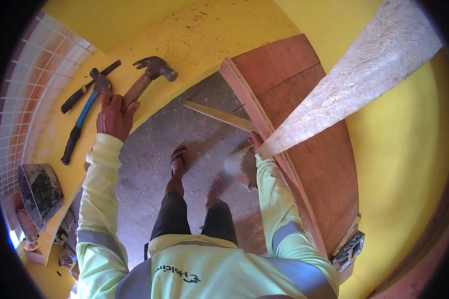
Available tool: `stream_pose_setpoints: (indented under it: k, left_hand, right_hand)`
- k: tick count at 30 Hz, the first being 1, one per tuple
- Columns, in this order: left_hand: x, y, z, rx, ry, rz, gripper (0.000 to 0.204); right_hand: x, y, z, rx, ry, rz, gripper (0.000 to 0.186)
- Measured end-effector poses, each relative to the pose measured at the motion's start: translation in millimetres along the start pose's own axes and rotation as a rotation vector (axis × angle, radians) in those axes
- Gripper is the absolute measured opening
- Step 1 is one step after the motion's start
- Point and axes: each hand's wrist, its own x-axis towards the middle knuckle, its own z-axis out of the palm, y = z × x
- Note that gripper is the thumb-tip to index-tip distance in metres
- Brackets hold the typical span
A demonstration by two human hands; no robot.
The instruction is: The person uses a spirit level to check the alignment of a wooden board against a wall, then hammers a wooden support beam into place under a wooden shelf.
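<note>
My left hand (115, 119) is closed round the wooden handle of a claw hammer (157, 69) over the yellow ledge. Just left of it lies a hammer with a blue and black handle (82, 112), crossing a black-handled tool (75, 99). My right hand (255, 141) is curled at the edge of a reddish-brown wooden panel (312, 154). A thin wooden strip (224, 117) meets that hand, and the panel hides part of the fingers, so what they grip is unclear. From the panel edge sticks a nail (239, 107). A pale rough plank (354, 79) slants across the panel, its lower end by my right wrist.
A cement-stained bucket (40, 194) stands on the ledge (149, 35) at left, by a white grid (20, 104). Grey concrete floor (149, 134) lies around my feet. A curved yellow wall (394, 199) rises at right, with a dark stained object (348, 251) near the panel's lower end.
</note>
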Motion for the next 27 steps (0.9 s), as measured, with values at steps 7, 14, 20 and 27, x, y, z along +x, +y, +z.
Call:
stream_pose_setpoints:
  k: [7,14,20,27]
  left_hand:
    - [22,89,-28,-0.643,-0.268,0.139,0.030]
    - [40,172,-8,-0.802,-0.277,0.287,0.034]
    - [62,147,-3,-0.846,-0.592,0.296,0.043]
    - [82,159,-21,-0.723,-0.551,0.480,0.029]
  right_hand:
    - [-1,2,13,0.071,-0.018,-0.083,0.033]
    - [28,47,-12,-0.628,0.103,-0.443,0.034]
    - [12,29,7,-0.434,0.021,-0.153,0.029]
    - [21,69,-6,-0.028,0.161,-0.059,0.030]
